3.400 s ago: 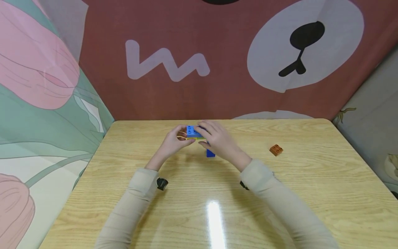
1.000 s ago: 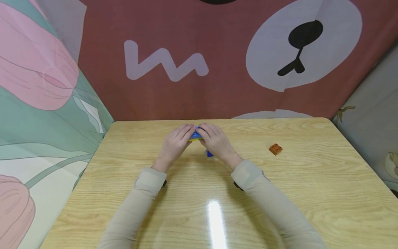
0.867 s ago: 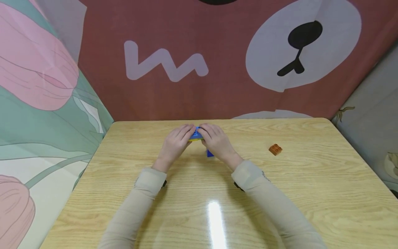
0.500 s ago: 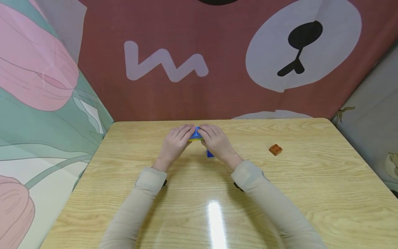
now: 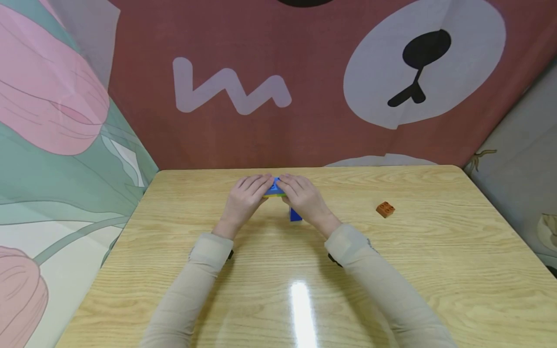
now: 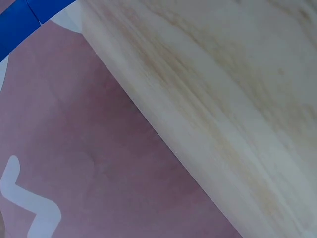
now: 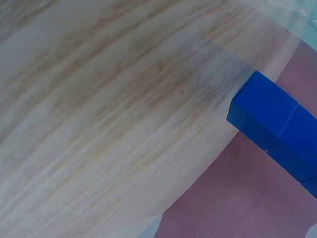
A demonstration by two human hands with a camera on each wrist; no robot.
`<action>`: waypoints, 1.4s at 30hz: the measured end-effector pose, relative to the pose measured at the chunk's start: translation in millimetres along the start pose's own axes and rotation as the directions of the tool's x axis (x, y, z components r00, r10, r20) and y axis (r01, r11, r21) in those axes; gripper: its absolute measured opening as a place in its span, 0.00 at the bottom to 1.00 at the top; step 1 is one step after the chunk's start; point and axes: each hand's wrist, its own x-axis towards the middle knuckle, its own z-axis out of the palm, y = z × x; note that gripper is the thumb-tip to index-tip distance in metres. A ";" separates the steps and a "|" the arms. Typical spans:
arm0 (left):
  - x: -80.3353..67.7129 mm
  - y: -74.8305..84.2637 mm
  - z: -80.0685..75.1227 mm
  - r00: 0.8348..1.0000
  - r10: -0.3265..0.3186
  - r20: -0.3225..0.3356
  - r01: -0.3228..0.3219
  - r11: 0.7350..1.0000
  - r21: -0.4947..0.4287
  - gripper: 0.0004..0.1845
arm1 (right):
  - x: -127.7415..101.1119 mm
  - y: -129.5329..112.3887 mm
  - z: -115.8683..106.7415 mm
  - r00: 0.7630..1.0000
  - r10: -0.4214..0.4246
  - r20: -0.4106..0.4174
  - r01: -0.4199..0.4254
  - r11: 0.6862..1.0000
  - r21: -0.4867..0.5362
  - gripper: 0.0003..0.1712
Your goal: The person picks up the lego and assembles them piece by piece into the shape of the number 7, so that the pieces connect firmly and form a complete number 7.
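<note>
both hands are staying put since the earlier frame, blocks unmoved. head view: the left hand (image 5: 244, 198) and right hand (image 5: 304, 199) are curling over and pinching the blue blocks (image 5: 275, 187) at the table's (image 5: 417, 270) far middle; an orange block (image 5: 385, 209) is lying well right of them. left wrist view: only a table edge and blue corner (image 6: 20, 20) are showing. right wrist view: the blocks (image 7: 277, 124) are hanging past the table's edge.

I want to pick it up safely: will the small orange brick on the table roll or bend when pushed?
The orange brick looks like hard, blocky plastic, so it probably stays stiff. Flat faces suggest it slides on the glossy table rather than rolls. It seems small and likely light.
</note>
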 end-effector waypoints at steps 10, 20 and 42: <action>-2.2 0.4 0.5 1.000 0.008 0.013 -0.008 1.000 0.002 0.29 | 0.6 -0.3 0.7 0.999 -0.004 -0.046 0.004 1.000 0.009 0.29; -2.2 2.5 1.0 0.999 0.005 0.046 -0.005 1.000 -0.012 0.30 | 1.0 -0.2 1.1 0.999 0.010 -0.050 -0.009 1.000 0.022 0.28; -1.6 5.0 0.2 0.999 -0.007 0.048 0.013 0.992 -0.124 0.24 | -1.6 6.5 -5.0 0.995 0.076 0.069 -0.090 0.970 0.226 0.29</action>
